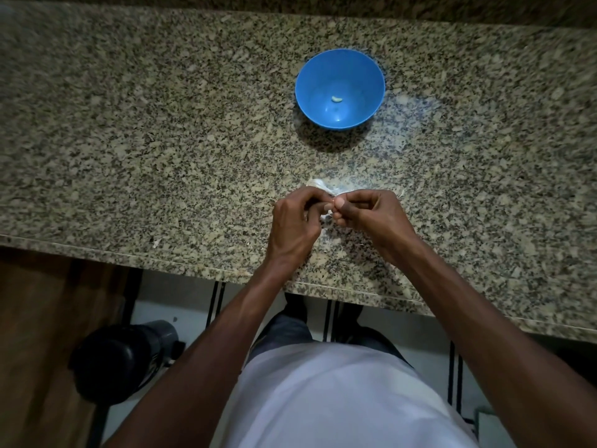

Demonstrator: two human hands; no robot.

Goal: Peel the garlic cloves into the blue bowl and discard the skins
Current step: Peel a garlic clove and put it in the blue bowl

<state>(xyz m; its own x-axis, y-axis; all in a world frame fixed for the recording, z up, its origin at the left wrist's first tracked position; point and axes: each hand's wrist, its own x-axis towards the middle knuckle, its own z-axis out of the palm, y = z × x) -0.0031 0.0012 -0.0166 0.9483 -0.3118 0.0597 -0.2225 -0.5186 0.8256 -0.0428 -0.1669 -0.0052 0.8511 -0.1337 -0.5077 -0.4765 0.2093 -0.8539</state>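
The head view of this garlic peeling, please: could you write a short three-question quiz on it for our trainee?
1. True or false: the blue bowl holds one peeled clove.
2. What do both hands, left hand and right hand, pinch between their fingers?
3. Where do loose skins lie: A in the bowl, B on the counter beyond the hands?

Key: 1 true; 2 a garlic clove; 3 B.

A speckled beige-and-black granite countertop (129, 140) is seen filling the upper view, dimly lit, with a soft glare near its middle. Below its front edge, a pale tiled floor (181, 305) with dark paired stripes is shown, beside a brown wooden panel (38, 334) and a black cylindrical container (122, 360).
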